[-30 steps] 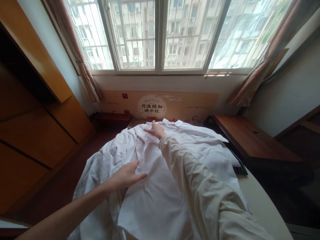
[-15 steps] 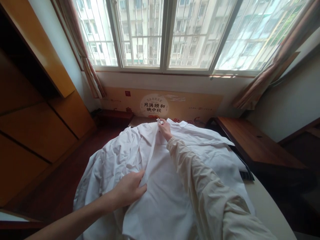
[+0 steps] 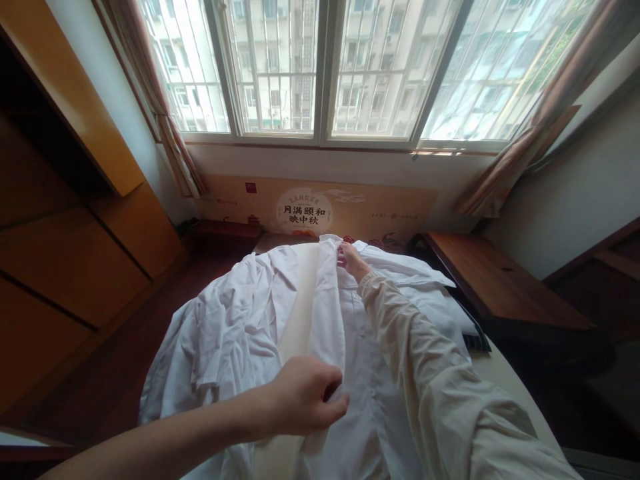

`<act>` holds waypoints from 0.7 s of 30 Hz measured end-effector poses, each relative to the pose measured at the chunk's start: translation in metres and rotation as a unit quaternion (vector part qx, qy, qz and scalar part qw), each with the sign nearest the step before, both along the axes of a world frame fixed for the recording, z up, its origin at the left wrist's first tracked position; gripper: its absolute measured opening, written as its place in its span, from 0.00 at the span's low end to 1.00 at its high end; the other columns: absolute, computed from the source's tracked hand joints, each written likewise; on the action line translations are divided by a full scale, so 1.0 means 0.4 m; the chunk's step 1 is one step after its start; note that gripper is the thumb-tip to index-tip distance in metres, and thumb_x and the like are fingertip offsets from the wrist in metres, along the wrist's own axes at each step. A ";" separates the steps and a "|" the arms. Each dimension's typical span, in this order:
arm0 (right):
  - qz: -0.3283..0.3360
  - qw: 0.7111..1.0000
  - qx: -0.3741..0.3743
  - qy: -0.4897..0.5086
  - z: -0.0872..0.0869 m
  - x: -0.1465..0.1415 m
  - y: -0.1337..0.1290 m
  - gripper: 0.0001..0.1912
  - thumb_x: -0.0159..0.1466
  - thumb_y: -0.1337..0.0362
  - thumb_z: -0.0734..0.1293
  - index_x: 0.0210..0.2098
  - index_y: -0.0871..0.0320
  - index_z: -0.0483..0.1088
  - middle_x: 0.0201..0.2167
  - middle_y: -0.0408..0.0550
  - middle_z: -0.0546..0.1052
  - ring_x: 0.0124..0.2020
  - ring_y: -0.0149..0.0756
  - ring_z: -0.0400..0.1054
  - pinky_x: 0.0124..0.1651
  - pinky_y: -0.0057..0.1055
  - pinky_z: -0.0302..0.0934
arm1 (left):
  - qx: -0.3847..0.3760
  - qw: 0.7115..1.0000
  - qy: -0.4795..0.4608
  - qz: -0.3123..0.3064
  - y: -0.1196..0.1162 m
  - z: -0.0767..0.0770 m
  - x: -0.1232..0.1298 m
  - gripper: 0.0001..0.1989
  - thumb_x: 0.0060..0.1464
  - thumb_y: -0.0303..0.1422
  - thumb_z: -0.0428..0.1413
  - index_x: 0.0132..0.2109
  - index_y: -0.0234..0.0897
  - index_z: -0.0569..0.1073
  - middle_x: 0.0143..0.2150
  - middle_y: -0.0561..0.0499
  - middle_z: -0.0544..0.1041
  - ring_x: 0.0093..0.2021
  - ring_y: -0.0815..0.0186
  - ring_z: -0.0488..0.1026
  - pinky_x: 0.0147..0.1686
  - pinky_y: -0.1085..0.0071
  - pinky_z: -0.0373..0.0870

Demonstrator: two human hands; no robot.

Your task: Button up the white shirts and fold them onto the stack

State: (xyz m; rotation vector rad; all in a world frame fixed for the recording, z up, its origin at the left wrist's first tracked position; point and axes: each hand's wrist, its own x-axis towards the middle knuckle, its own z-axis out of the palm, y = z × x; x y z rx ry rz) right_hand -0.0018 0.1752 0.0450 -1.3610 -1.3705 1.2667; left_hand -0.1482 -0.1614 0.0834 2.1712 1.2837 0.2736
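A white shirt (image 3: 327, 320) with a row of small buttons lies spread over a round cream table (image 3: 299, 313). My right hand (image 3: 351, 260), in a cream sleeve, pinches the shirt's edge at the far end. Nearer to me, my left hand (image 3: 309, 395) is closed with its thumb and forefinger on the same long edge; its other fingers are curled out of sight. To the left, more crumpled white cloth (image 3: 230, 320) covers the table, and a strip of bare tabletop runs between it and the shirt.
A brown wooden desk (image 3: 505, 280) stands at the right, and wooden cabinets (image 3: 80, 267) line the left. Behind the table are a printed banner (image 3: 380, 200) and a barred window (image 3: 320, 73). A dark striped item (image 3: 477, 341) sticks out under the white cloth at right.
Both hands have moved to the right, taking the shirt's edge along. A strip of tabletop now shows between the shirt and the crumpled cloth, and the buttons have come into view.
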 end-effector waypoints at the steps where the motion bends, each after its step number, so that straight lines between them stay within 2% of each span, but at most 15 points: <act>1: 0.005 1.000 -0.010 0.003 0.003 0.011 -0.002 0.08 0.66 0.58 0.65 0.39 0.55 0.65 0.31 0.45 0.73 0.27 0.33 0.70 0.33 0.31 0.72 | 0.005 1.000 0.006 -0.012 0.001 -0.010 0.020 0.16 0.61 0.42 0.59 0.27 0.39 0.72 0.26 0.51 0.76 0.27 0.67 0.69 0.28 0.69 0.55; 4: 0.018 1.000 -0.022 -0.008 0.004 0.038 -0.008 0.07 0.63 0.62 0.70 0.37 0.57 0.69 0.32 0.48 0.77 0.29 0.35 0.73 0.33 0.31 0.73 | 0.020 0.999 0.027 -0.042 0.005 -0.042 0.077 0.16 0.62 0.44 0.58 0.30 0.41 0.78 0.28 0.48 0.81 0.30 0.63 0.75 0.29 0.69 0.57; 7: 0.004 0.999 -0.003 -0.040 -0.008 0.059 -0.005 0.07 0.59 0.68 0.71 0.38 0.58 0.71 0.32 0.46 0.79 0.30 0.33 0.72 0.32 0.27 0.71 | 0.028 0.996 0.049 -0.067 0.010 -0.066 0.118 0.16 0.63 0.44 0.57 0.32 0.41 0.82 0.30 0.46 0.83 0.31 0.61 0.78 0.30 0.68 0.61; 11: -0.026 0.992 0.033 -0.116 -0.039 0.087 0.010 0.07 0.60 0.69 0.71 0.39 0.59 0.74 0.31 0.45 0.79 0.30 0.34 0.72 0.32 0.27 0.69 | 0.024 0.993 0.074 -0.092 0.007 -0.077 0.143 0.17 0.64 0.44 0.56 0.35 0.41 0.85 0.31 0.42 0.85 0.33 0.58 0.81 0.31 0.68 0.65; 14: -0.044 0.980 0.056 -0.184 -0.061 0.105 0.022 0.07 0.60 0.68 0.71 0.38 0.60 0.75 0.32 0.48 0.80 0.34 0.39 0.75 0.36 0.29 0.70 | 0.019 0.990 0.080 -0.115 -0.004 -0.076 0.151 0.18 0.65 0.44 0.55 0.35 0.40 0.85 0.32 0.40 0.85 0.33 0.56 0.83 0.29 0.67 0.64; 18: -0.055 0.960 0.100 -0.255 -0.072 0.118 0.035 0.13 0.64 0.66 0.68 0.48 0.60 0.74 0.45 0.55 0.83 0.45 0.45 0.78 0.46 0.33 0.71 | 0.021 0.990 0.071 -0.117 -0.017 -0.075 0.157 0.18 0.64 0.43 0.56 0.34 0.40 0.85 0.32 0.40 0.85 0.32 0.55 0.83 0.29 0.66 0.64; 21: -0.039 0.943 0.137 -0.301 -0.071 0.122 0.033 0.19 0.68 0.62 0.67 0.57 0.59 0.71 0.50 0.59 0.83 0.49 0.49 0.78 0.50 0.36 0.71 | 0.021 0.992 0.056 -0.110 -0.023 -0.078 0.157 0.18 0.65 0.44 0.56 0.33 0.41 0.85 0.31 0.41 0.85 0.32 0.56 0.83 0.30 0.66 0.65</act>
